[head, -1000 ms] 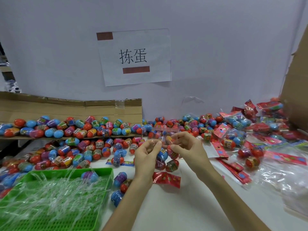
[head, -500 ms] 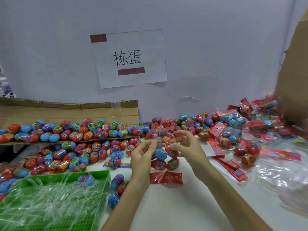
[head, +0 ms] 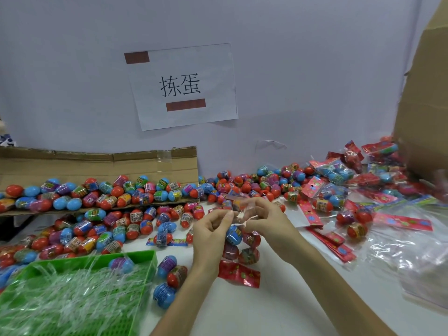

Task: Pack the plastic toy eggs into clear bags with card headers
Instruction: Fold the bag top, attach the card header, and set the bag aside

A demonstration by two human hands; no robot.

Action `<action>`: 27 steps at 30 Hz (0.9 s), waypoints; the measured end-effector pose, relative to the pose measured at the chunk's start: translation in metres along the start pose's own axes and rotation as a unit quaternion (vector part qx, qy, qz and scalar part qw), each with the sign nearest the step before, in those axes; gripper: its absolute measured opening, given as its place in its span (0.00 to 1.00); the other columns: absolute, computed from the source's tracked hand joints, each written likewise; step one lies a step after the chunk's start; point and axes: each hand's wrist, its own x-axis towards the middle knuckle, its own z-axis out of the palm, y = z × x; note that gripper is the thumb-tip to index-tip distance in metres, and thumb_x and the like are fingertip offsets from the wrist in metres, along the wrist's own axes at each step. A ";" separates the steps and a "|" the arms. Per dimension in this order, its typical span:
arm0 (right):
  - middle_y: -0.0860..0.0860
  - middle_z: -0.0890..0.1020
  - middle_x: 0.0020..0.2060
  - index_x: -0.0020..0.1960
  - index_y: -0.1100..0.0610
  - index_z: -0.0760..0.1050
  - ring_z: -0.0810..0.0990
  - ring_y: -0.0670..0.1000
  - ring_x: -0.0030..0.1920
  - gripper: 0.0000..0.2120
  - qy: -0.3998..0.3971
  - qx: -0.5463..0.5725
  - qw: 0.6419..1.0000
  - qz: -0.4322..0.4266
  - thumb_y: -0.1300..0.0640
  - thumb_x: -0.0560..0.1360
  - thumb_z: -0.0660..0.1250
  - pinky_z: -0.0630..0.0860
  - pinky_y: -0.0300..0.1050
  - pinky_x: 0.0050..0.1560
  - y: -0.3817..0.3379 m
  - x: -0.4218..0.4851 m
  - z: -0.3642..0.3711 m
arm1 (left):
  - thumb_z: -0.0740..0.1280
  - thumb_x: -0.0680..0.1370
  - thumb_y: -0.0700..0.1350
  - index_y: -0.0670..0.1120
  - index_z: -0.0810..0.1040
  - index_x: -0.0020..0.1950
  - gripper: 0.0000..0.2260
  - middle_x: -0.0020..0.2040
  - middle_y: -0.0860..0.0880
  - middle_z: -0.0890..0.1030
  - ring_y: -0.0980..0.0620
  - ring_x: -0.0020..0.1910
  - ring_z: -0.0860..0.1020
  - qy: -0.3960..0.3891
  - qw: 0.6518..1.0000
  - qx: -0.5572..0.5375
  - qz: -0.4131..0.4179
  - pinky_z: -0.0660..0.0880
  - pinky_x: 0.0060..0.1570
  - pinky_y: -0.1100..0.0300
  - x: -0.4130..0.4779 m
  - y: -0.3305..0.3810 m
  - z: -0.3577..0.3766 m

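My left hand (head: 212,232) and my right hand (head: 269,223) both pinch the top of a clear bag (head: 243,214) held above the white table. Several toy eggs (head: 234,235) hang inside the bag, and its red card header (head: 238,274) points down towards me. Loose red, blue and purple eggs (head: 135,221) lie in a wide spread to the left and behind my hands. A few more eggs (head: 169,275) lie by my left forearm.
A green tray (head: 143,257) of shredded clear strips sits at the lower left. A flattened cardboard sheet (head: 97,163) carries eggs at the back left. Packed bags (head: 335,170), red header cards (head: 332,242) and empty clear bags (head: 412,243) lie at right, under a cardboard box (head: 426,98).
My hands have stayed together at the bag's top, working its open end. The view has dropped slightly, so the scene sits higher in frame.
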 end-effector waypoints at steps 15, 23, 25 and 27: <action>0.50 0.86 0.43 0.45 0.52 0.84 0.85 0.50 0.47 0.01 0.100 0.040 0.994 -0.036 0.57 0.76 0.75 0.80 0.44 0.46 0.001 0.001 0.000 | 0.71 0.81 0.43 0.47 0.87 0.49 0.05 0.47 0.47 0.88 0.51 0.48 0.86 0.088 0.985 -0.134 -0.071 0.80 0.48 0.58 0.008 0.005 -0.006; 0.49 0.87 0.43 0.46 0.51 0.84 0.86 0.50 0.48 0.03 0.113 0.075 0.990 -0.031 0.53 0.76 0.74 0.82 0.44 0.46 0.000 0.001 0.004 | 0.69 0.81 0.45 0.47 0.86 0.52 0.06 0.48 0.47 0.88 0.52 0.50 0.87 0.094 0.981 -0.156 -0.062 0.79 0.54 0.53 0.005 0.006 -0.003; 0.49 0.87 0.44 0.49 0.53 0.83 0.86 0.49 0.47 0.07 0.093 0.092 0.991 -0.017 0.50 0.77 0.73 0.81 0.41 0.43 -0.001 0.000 0.005 | 0.69 0.81 0.46 0.48 0.86 0.51 0.06 0.48 0.48 0.88 0.52 0.49 0.87 0.097 0.979 -0.167 -0.070 0.80 0.51 0.55 0.005 0.005 -0.002; 0.47 0.87 0.43 0.50 0.52 0.83 0.86 0.45 0.44 0.08 0.068 0.096 0.993 0.004 0.48 0.76 0.74 0.80 0.37 0.40 -0.002 -0.002 0.007 | 0.70 0.80 0.45 0.49 0.87 0.49 0.05 0.47 0.48 0.88 0.52 0.49 0.87 0.100 0.976 -0.178 -0.075 0.82 0.45 0.60 0.006 0.005 -0.003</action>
